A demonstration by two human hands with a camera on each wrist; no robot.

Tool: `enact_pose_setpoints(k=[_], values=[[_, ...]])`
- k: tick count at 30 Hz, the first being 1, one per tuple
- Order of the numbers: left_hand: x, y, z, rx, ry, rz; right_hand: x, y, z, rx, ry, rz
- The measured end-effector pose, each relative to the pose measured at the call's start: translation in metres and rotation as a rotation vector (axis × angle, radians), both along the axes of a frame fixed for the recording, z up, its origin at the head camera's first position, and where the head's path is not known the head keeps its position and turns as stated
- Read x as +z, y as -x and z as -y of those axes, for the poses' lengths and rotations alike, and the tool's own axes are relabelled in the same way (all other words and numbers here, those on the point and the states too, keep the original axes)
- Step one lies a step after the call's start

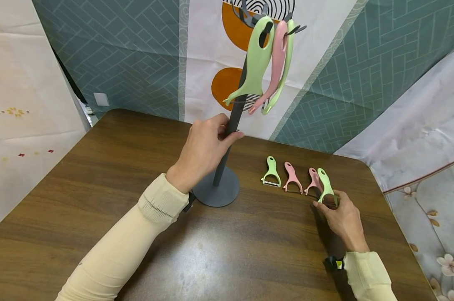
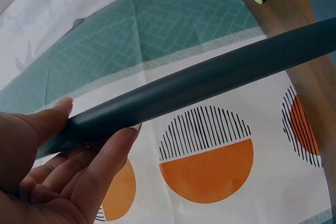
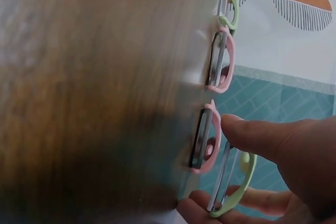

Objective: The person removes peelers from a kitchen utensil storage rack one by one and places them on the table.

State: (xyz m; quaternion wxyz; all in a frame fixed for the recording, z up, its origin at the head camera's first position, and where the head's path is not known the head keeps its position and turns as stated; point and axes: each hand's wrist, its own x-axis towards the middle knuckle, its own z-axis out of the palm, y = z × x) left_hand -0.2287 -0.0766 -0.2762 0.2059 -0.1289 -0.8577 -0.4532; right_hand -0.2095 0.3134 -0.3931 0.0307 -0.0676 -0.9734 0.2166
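Observation:
My left hand (image 1: 202,148) grips the dark grey pole of a stand (image 1: 221,165), thumb on one side and fingers on the other; the left wrist view shows the pole (image 2: 210,80) close up. At the right, my right hand (image 1: 343,215) pinches a light green peeler (image 1: 325,182) by its blade end, handle pointing away from me. In the right wrist view, thumb and fingers lie either side of that peeler's head (image 3: 239,195). Just left of it lies a pink peeler (image 1: 314,175), then another pink peeler (image 1: 291,171) and a green peeler (image 1: 271,165).
Two green peelers, the nearer one (image 1: 254,62) in plain sight, and a pink peeler (image 1: 277,62) hang from hooks (image 1: 245,14) atop the stand. Its round base (image 1: 217,194) rests on the brown wooden table (image 1: 249,251). A patterned cloth (image 1: 136,50) hangs behind.

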Motion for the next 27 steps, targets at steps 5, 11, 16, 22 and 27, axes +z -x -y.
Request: enact_pose_setpoints(k=[5,11,16,22,27], values=[[-0.001,0.0,0.0,0.003,0.006,-0.005,-0.003,0.0,-0.004,0.013,-0.021,-0.002],[-0.002,0.0,-0.001,0.002,0.002,-0.012,-0.004,0.0,-0.008,0.034,-0.055,0.006],[-0.001,-0.002,0.0,0.002,0.006,-0.005,-0.004,-0.001,-0.012,0.016,-0.062,0.015],[-0.001,-0.002,0.0,-0.003,0.003,-0.013,-0.005,-0.002,-0.017,-0.007,-0.073,0.018],[-0.002,-0.003,-0.001,-0.007,0.006,-0.016,-0.005,-0.003,-0.02,-0.029,-0.072,0.038]])
